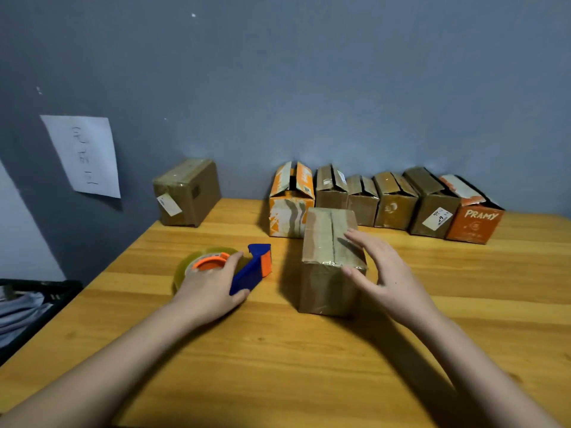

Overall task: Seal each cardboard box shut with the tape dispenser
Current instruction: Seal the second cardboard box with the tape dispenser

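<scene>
Both forearms are reaching in from the bottom of the frame: the left hand (213, 284) is gripping the blue-and-orange tape dispenser (227, 267) at centre-left, while the right hand (381, 268), fingers spread, is steadying the taped cardboard box (330, 261) at centre; six unsealed boxes (383, 199) are waiting along the wall.

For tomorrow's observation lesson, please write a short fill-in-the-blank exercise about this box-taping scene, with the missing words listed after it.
1. The left hand grips the blue and orange ____ on the wooden table.
2. The right hand rests with straight fingers on the closed box in front of the person, touching its ____ face.
3. The row of unsealed boxes by the wall counts ____ boxes.
4. The word printed on the orange box at the row's right end is ____.

Missing words: tape dispenser; top; six; PRAMY
</scene>
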